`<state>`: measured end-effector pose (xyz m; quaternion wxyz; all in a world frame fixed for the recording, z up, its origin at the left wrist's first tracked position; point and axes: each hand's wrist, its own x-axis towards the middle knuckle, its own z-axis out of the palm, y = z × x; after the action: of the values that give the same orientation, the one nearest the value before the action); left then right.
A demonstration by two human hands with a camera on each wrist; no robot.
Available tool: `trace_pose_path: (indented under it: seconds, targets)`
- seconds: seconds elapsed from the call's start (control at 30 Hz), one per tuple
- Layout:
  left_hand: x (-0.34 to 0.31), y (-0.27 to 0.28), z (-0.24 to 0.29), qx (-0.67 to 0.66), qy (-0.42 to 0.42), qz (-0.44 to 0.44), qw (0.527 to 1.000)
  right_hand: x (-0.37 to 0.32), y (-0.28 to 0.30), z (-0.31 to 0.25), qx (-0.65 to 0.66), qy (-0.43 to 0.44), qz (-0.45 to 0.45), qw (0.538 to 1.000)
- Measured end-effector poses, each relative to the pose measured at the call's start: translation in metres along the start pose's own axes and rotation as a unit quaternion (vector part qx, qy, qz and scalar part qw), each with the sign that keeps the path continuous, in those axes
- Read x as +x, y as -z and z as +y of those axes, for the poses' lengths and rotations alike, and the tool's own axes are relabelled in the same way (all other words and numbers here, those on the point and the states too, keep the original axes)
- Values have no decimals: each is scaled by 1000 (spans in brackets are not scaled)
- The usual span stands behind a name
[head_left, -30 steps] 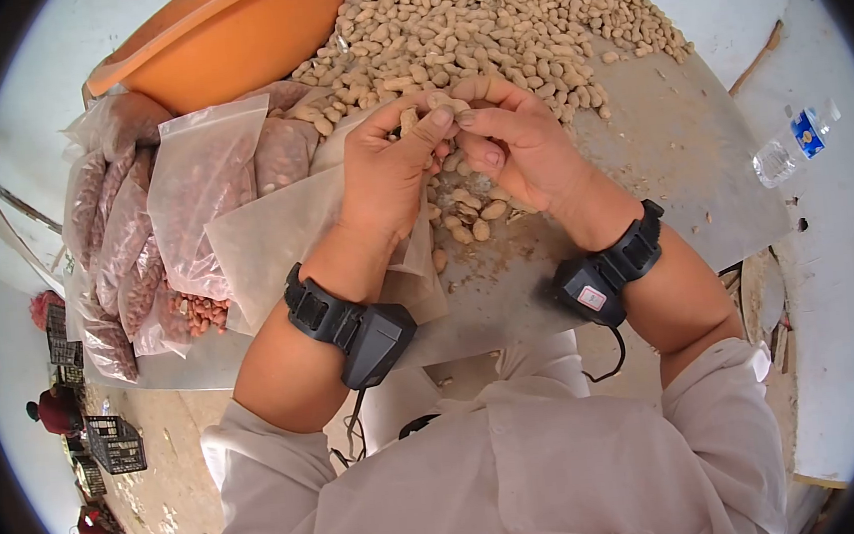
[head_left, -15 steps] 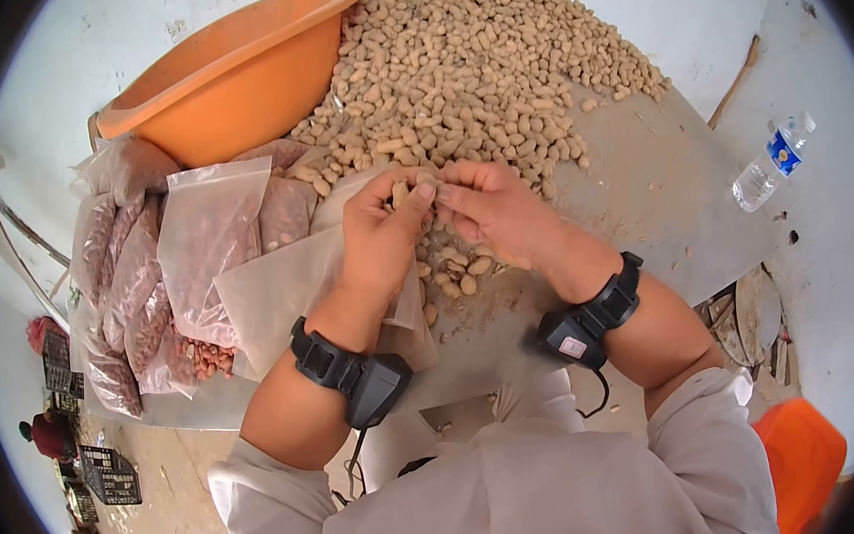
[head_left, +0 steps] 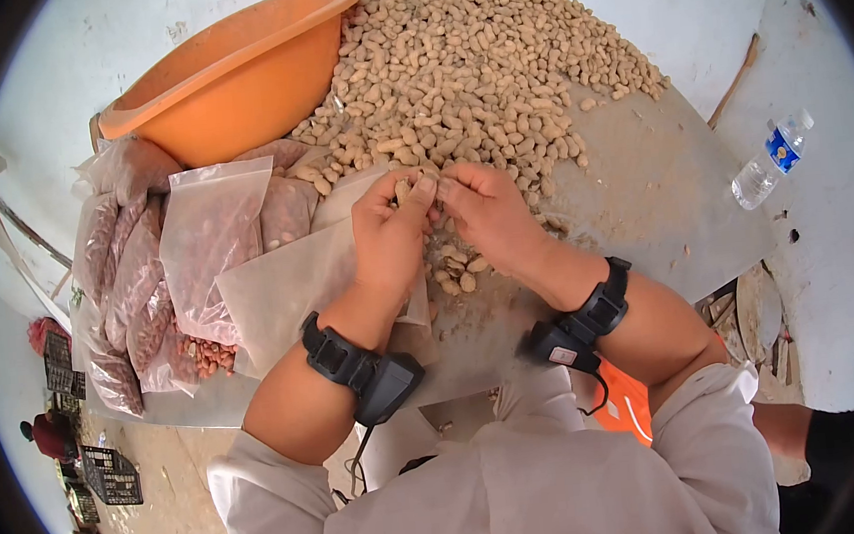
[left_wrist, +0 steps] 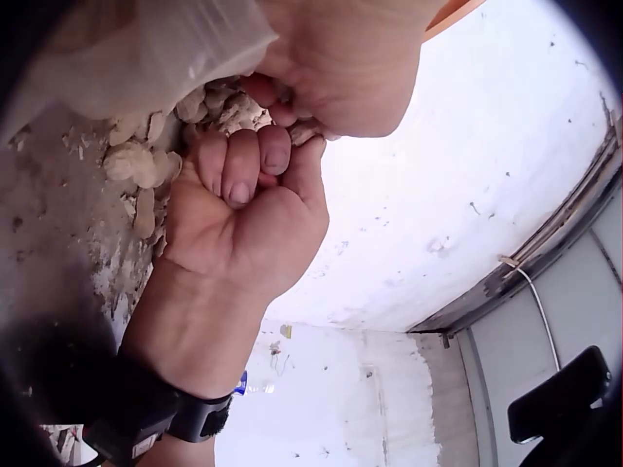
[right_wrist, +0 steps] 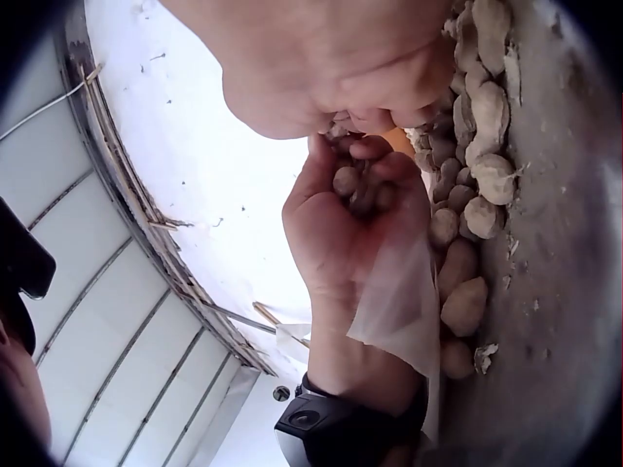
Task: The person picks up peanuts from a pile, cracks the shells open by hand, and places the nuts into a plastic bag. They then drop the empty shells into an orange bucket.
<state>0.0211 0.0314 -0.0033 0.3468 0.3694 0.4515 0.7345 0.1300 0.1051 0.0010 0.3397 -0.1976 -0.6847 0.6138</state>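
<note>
Both hands meet in front of the peanut pile (head_left: 482, 72). My left hand (head_left: 387, 232) is curled round several peanuts (right_wrist: 346, 181), which show in its palm in the right wrist view. Its thumb and forefinger pinch a peanut (left_wrist: 305, 129) where the two hands meet. My right hand (head_left: 491, 217) pinches the same peanut with thumb and forefinger, its other fingers curled in toward the palm. The fingertips partly hide that peanut. Just below the hands, a few loose peanuts and shells (head_left: 457, 268) lie on the grey tabletop (head_left: 662, 198).
A big orange basin (head_left: 232, 77) stands behind the left side. Clear bags of reddish kernels (head_left: 132, 280) lie at left, beside an unfilled bag (head_left: 287, 278) and loose kernels (head_left: 211, 354). At right is a water bottle (head_left: 772, 161). Someone's leg (head_left: 786, 427) shows behind my right arm.
The head view has tilted, so the table sits lower in it. Both hands stay together at the peanut. An orange object and another person's leg have appeared near my right arm.
</note>
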Motion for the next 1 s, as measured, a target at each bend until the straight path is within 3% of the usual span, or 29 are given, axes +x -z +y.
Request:
trace_pose_path:
  seconds: [0.5,0.7,1.0]
  targets:
    - [-3,-5,1,3,-27,-4,1000,-6,-8,3,286,-56,28,956]
    - [-3,-8,0,96,-78,11,992,-7,-17,2,361,-56,58,929]
    - [-12,-16,9,43,-29,-26,998,-8,-18,3,396,-74,82,912]
